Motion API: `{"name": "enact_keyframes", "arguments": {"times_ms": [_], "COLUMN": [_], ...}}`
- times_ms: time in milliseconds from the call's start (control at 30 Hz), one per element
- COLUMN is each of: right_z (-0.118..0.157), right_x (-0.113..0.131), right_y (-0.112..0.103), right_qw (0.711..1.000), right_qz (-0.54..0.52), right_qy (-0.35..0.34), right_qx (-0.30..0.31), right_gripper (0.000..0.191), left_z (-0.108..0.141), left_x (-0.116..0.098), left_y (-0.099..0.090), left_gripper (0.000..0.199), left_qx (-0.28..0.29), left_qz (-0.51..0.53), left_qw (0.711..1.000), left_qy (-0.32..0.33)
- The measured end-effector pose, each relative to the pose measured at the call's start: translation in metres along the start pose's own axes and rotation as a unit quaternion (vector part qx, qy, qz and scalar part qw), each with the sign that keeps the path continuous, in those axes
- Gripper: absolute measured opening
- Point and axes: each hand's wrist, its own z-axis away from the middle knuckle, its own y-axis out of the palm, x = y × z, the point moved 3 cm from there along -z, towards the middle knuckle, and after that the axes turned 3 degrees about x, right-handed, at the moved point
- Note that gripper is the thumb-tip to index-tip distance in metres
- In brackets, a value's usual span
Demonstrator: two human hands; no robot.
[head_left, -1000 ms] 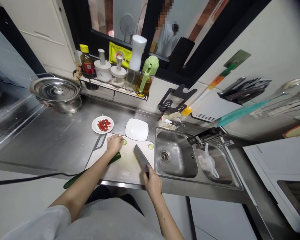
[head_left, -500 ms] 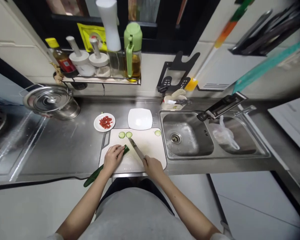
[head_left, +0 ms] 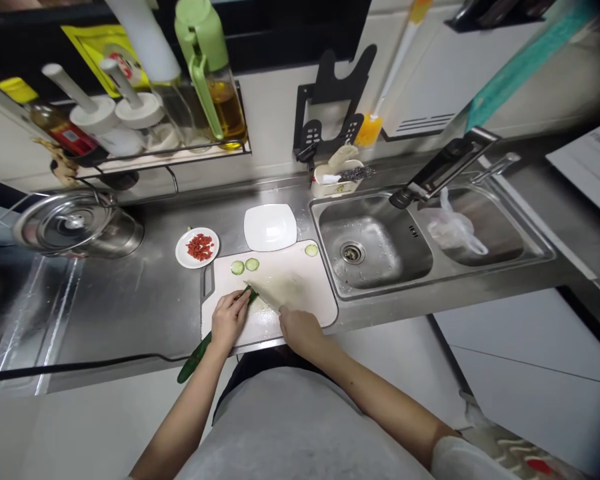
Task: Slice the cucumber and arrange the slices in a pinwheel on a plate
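In the head view, the bottle (head_left: 63, 130) at the far left bears a red label and the yellow packet (head_left: 87, 50) behind the shelf a printed emblem, the lettering on both too blurred to read. On the cutting board (head_left: 305, 283), the left hand's (head_left: 229, 321) fingers are clamped on the cucumber (head_left: 194, 363), which runs beneath them, its near-left end jutting past the board. The right hand's (head_left: 303, 331) fingers are wrapped round the knife (head_left: 267, 298), its blade at the cucumber's far-right end.
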Motion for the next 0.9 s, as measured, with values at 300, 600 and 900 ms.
{"name": "enact_keyframes", "arguments": {"times_ms": [300,600,900], "right_z": [0.001,0.001,-0.008], "right_x": [0.003,0.007,0.005], "right_y": [-0.001,-0.007,0.001], "right_qw": [0.999,0.999,0.999], "right_qz": [0.002,-0.021,-0.026], "right_qy": [-0.017,-0.016,-0.035], "right_qx": [0.027,0.045,0.019], "right_gripper": [0.029,0.03,0.028], "left_z": [0.0,-0.001,-0.001], "left_x": [-0.001,-0.001,-0.001], "left_y": [-0.001,-0.001,-0.001], "left_gripper": [0.031,0.029,0.028], "left_qx": [-0.006,-0.006,-0.006], "left_qz": [-0.008,-0.012,-0.01], "left_qw": [1.0,1.0,1.0], "left_qy": [0.003,-0.001,0.006]}}
